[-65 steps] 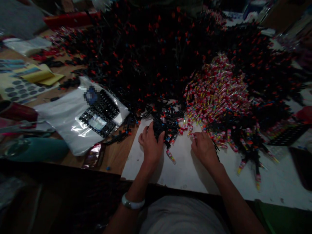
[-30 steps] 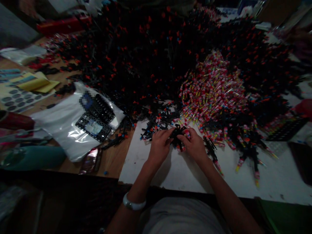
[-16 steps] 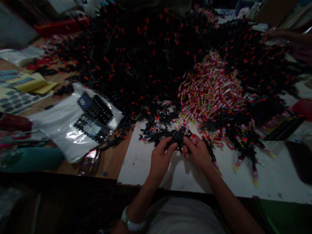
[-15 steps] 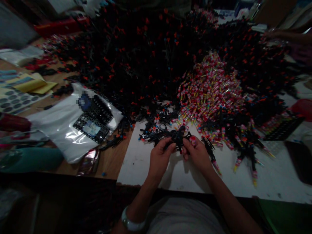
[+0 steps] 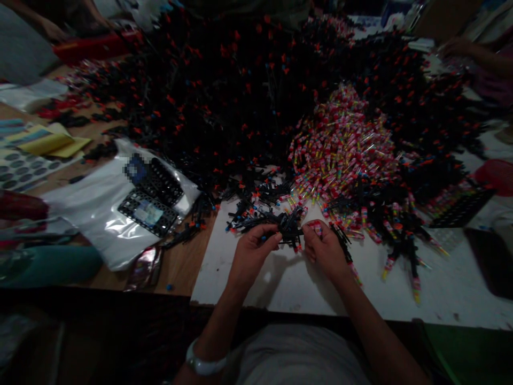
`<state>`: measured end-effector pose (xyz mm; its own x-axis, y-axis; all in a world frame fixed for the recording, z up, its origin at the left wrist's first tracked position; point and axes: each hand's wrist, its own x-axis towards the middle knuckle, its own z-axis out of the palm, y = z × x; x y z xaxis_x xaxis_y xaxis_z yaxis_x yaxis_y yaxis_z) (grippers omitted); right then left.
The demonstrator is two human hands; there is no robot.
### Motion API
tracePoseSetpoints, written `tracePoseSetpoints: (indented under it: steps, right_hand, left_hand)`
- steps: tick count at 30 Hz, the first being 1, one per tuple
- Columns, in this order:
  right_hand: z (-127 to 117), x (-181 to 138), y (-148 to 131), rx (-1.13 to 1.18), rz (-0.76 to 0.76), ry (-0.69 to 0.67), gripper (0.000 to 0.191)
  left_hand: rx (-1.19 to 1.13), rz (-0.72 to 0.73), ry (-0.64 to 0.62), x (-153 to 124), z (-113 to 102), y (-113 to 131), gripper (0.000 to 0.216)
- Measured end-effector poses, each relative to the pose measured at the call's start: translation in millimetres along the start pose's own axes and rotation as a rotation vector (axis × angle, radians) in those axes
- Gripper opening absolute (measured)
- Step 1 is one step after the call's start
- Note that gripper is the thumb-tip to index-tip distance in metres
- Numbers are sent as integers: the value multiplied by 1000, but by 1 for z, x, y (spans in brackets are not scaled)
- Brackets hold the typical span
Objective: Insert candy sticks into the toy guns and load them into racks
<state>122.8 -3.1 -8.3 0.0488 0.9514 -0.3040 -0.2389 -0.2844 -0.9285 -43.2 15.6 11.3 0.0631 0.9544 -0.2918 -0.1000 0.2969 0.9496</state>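
Near the front of the white board, my left hand (image 5: 254, 251) pinches a small black plastic toy gun (image 5: 289, 231) between thumb and fingers. Dim light hides its exact outline against the black pieces behind it. Opposite it, my right hand (image 5: 326, 252) is closed, its fingertips close to the gun's right end. A pink-and-red wrapped candy tube (image 5: 316, 226) shows among the right fingers. Just beyond both hands lie loose black toy guns (image 5: 256, 214) with orange and blue tips. Behind the right hand rises a heap of pink and yellow candy tubes (image 5: 344, 141).
A huge pile of black toy parts (image 5: 224, 101) covers the back. Left are a clear plastic bag (image 5: 96, 214) with black perforated trays and a teal bottle (image 5: 52, 264). At right are a dark phone (image 5: 489, 262) and a black rack (image 5: 460, 208). Other people's hands (image 5: 457, 48) show behind.
My hands have moved slightly apart, the left one leftward and the black piece between them turned. At top left, another person's arms have come into view.
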Motion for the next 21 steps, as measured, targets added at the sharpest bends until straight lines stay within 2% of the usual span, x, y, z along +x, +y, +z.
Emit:
tracePoseSetpoints:
  steps: [3, 6, 11, 15, 18, 21]
  right_hand:
    - [9, -3, 3, 138, -7, 31, 32]
    - [17, -9, 7, 107, -28, 41, 30]
    - [8, -17, 7, -298, -71, -30, 27]
    - [-11, -17, 0, -593, -224, -41, 23]
    - [-18, -13, -3, -676, -297, -128, 21]
    - [-19, -11, -3, -674, -318, -150, 24]
  left_hand:
    - [-259, 15, 8, -4, 12, -4, 42]
    - [-406, -53, -39, -9, 26, -12, 37]
    - [-361, -117, 105, -14, 30, -17, 34]
    - [-247, -119, 85, -13, 24, -11, 30]
    - [-176, -104, 89, -13, 24, -7, 29]
    - [-110, -85, 72, -14, 25, -6, 26]
